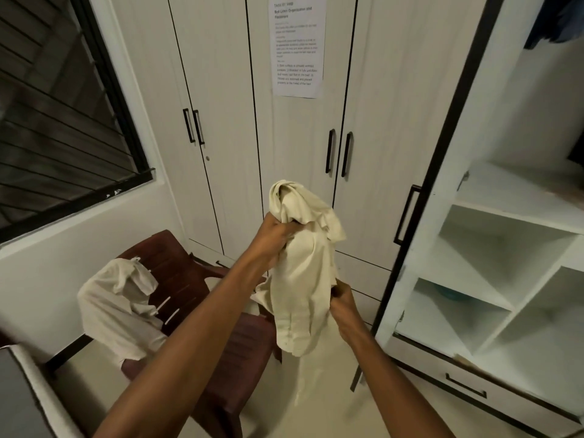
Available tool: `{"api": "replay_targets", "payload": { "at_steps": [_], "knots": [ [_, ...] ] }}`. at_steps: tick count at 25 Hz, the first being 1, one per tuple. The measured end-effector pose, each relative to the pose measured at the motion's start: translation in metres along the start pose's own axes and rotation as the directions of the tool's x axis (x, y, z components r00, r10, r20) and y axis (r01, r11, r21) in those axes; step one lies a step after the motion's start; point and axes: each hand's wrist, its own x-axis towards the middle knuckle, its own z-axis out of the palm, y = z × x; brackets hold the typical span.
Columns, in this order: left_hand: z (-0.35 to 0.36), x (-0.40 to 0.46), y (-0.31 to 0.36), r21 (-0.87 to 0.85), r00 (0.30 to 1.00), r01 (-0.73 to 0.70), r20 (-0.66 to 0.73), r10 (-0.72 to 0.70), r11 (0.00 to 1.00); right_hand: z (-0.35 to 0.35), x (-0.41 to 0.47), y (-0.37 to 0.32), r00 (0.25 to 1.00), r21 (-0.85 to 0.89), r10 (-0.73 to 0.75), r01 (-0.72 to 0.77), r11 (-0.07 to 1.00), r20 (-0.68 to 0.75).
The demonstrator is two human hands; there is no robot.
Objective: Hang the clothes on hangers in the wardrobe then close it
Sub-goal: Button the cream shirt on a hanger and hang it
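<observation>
**Cream garment held up between both hands in front of the wardrobe**

The person is holding a cream garment (300,273) in the air, in front of the closed white wardrobe doors (221,90). The left hand (273,237) is gripping the bunched upper part of the cloth, fingers curled tight round a fold, with a loose hump of fabric rising above the knuckles. The right hand (344,303) is sitting lower and to the right, pinching the garment's right edge about midway down. Most of the cloth is hanging between and below the two hands, its lower end dangling free over the pale floor (316,399).

To the left and below the arms, a dark red plastic chair (186,279) is standing near the wall, and a second pale garment (117,305) is lying draped over its backrest and armrest, well apart from both hands.

On the right, an open wardrobe section (505,248) is showing white shelves and slanted dividers, with a drawer (467,384) at the bottom; its black-edged door (423,191) is standing open just right of the held garment. A dark blue item (556,23) is hanging at the top right inside. A printed paper sheet (297,45) is stuck to the closed doors above the hands. A barred window (63,121) is filling the upper left.
</observation>
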Motion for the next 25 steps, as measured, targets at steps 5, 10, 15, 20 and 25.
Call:
{"api": "replay_targets", "payload": {
  "at_steps": [5, 10, 15, 20, 25],
  "knots": [
    [0.050, -0.033, -0.016, -0.294, 0.999, 0.034, -0.028, -0.045, 0.955, -0.080, -0.028, -0.018, 1.000, 0.232, 0.024, -0.026, 0.972, 0.012],
    [0.102, -0.070, -0.074, -0.357, 0.986, 0.159, 0.014, -0.164, 0.921, -0.185, -0.035, -0.027, 0.981, 0.369, -0.067, 0.132, 0.920, -0.182],
    [0.175, -0.086, -0.131, -0.293, 0.950, 0.311, 0.115, -0.289, 0.904, -0.283, -0.041, -0.042, 0.913, 0.259, -0.246, 0.337, 0.905, -0.326],
    [0.225, -0.074, -0.177, 0.061, 0.873, 0.483, 0.051, -0.486, 0.874, -0.358, -0.044, -0.070, 0.834, 0.039, -0.449, 0.486, 0.873, -0.320],
    [0.296, -0.054, -0.184, 0.437, 0.904, 0.311, 0.139, -0.405, 0.844, -0.397, -0.033, -0.079, 0.780, -0.101, -0.565, 0.560, 0.822, -0.268]
  ]
}}
